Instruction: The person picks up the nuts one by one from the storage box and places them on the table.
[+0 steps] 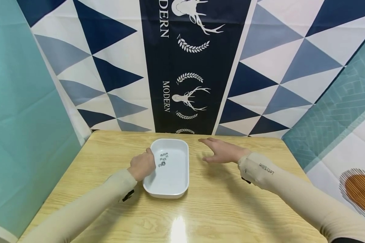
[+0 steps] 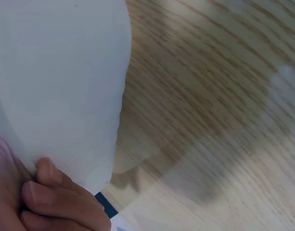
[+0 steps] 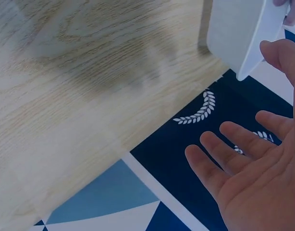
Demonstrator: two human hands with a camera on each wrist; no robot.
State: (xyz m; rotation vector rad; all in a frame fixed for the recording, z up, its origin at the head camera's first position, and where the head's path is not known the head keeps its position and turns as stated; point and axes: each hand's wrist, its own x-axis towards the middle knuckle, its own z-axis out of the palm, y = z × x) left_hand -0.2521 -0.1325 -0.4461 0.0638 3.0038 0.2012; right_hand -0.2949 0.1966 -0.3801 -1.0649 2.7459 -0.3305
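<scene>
A white rectangular tray (image 1: 173, 182) with rounded corners stands near the middle of the wooden table, several small clear glass-like beads (image 1: 163, 159) lying in its upper left part. My left hand (image 1: 142, 164) grips the tray's left rim; in the left wrist view its curled fingers (image 2: 56, 197) lie against the white outer wall (image 2: 66, 86). To the right of the tray, and apart from it, my right hand (image 1: 223, 151) hovers over the table with fingers spread and nothing in it. The right wrist view shows its bare palm (image 3: 263, 187) beside the tray (image 3: 236, 33).
The wooden table (image 1: 231, 209) reaches back to a patterned cloth (image 1: 188, 67) with blue and white triangles and deer prints. A teal panel (image 1: 27, 111) stands at the left, and another patterned cloth (image 1: 337, 111) hangs at the right.
</scene>
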